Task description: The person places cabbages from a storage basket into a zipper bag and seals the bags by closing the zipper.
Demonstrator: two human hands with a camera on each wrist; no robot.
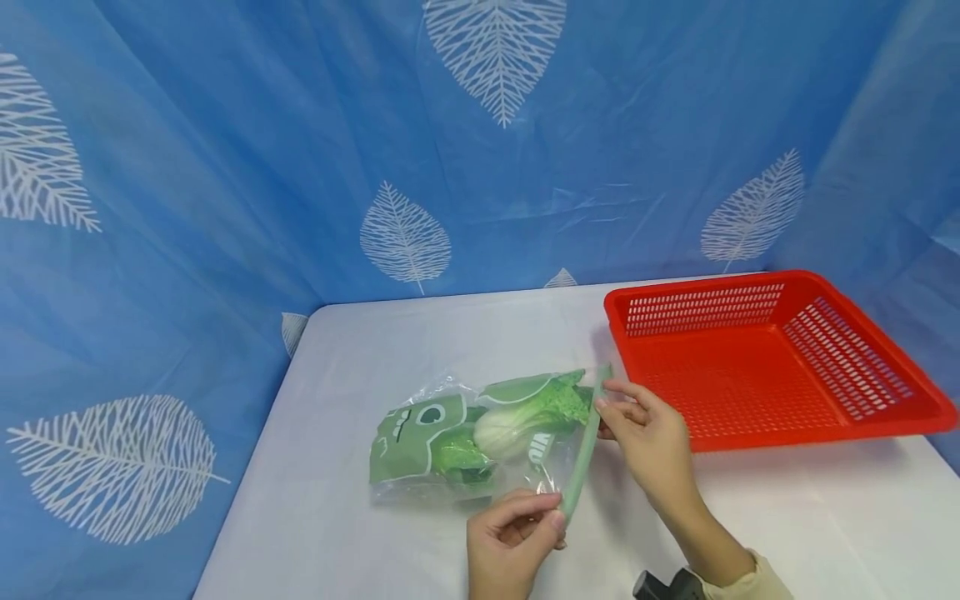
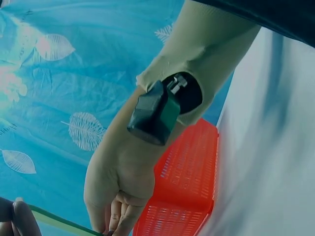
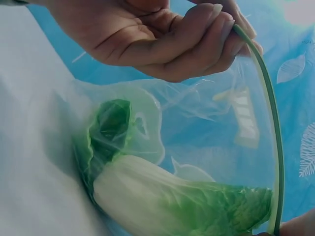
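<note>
A clear zip bag (image 1: 408,446) with a green cartoon print lies on the white table, its green zip strip (image 1: 581,458) toward the right. Inside are a pale-stemmed leafy cabbage (image 3: 147,191) and another, darker green vegetable (image 3: 110,130), partly covered by the print. My left hand (image 1: 517,542) pinches the near end of the strip between thumb and fingers. At the far end, my right hand (image 1: 648,433) pinches the strip too. In the right wrist view the strip bows between both hands, and the left hand's curled fingers (image 3: 197,44) show at the top.
A red plastic basket (image 1: 738,375) with perforated sides stands at the right, just beyond my right hand. Blue cloth (image 1: 300,167) with white leaf prints hangs behind and to the left of the white table (image 1: 300,517). A dark device (image 2: 155,115) sits on the right wrist.
</note>
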